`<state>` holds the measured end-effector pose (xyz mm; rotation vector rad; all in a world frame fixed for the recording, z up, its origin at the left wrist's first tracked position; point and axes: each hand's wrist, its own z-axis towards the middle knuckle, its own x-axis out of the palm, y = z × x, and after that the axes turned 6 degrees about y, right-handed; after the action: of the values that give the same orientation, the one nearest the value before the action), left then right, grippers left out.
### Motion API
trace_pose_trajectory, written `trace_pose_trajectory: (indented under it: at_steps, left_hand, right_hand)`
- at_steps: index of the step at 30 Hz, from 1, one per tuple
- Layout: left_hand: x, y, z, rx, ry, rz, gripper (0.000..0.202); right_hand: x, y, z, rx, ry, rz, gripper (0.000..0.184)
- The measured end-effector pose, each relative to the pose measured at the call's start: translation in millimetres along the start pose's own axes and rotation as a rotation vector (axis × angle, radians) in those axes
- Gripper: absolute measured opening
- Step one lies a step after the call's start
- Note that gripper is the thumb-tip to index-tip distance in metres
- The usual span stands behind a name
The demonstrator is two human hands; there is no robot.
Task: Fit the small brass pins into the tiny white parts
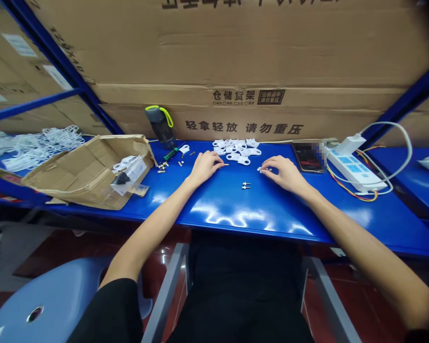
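Note:
My left hand (205,167) rests on the blue shelf-table (214,209), its fingertips pinching a small brass pin (224,164). My right hand (282,174) holds a tiny white plastic part (261,169) at its fingertips. Between the hands lie a pair of small metal pins (246,186). Just beyond them is a heap of white plastic clips (236,150). Several loose brass pins (162,166) lie left of my left hand.
A torn cardboard box (89,171) holding white parts sits at left, with white cords (32,147) beyond it. A dark bottle (160,127), a green-handled screwdriver (170,153), a phone (308,157) and a white power strip (353,170) stand along the back. Large cartons (236,57) rise behind.

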<state>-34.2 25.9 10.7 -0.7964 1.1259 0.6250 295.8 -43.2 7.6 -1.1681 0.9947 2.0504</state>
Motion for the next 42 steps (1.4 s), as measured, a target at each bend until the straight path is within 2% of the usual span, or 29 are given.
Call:
trace_pose_trajectory:
  at_steps: [4,9,13,18,27,35,42]
  left_hand:
    - [0.6,-14,-4,0.117,-0.022,-0.026,0.029]
    - [-1.7,-37,-9,0.241,-0.043,-0.063,0.030]
    - [-0.3,-46,-11,0.318,-0.071,-0.066,0.027]
    - [7.2,-49,-11,0.401,-0.162,-0.072,0.024]
    - [12.1,-56,-12,0.511,-0.253,-0.087,0.022]
    - [15.5,-50,-9,0.485,-0.248,-0.161,0.028]
    - [21.6,-48,-6,0.485,-0.174,-0.180,0.028]
  right_hand:
    - [-3,14,0,0.015,-0.014,0.090,0.027]
    - [-2,29,-1,0.021,-0.052,0.328,0.028]
    - [3,33,0,0.024,-0.009,0.438,0.032]
    - [8,35,1,0.045,0.012,0.528,0.032]
    - [10,38,1,0.047,-0.019,0.596,0.029]
    - [10,41,0,0.031,-0.043,0.595,0.026]
    - [13,41,2,0.014,-0.025,0.551,0.026]
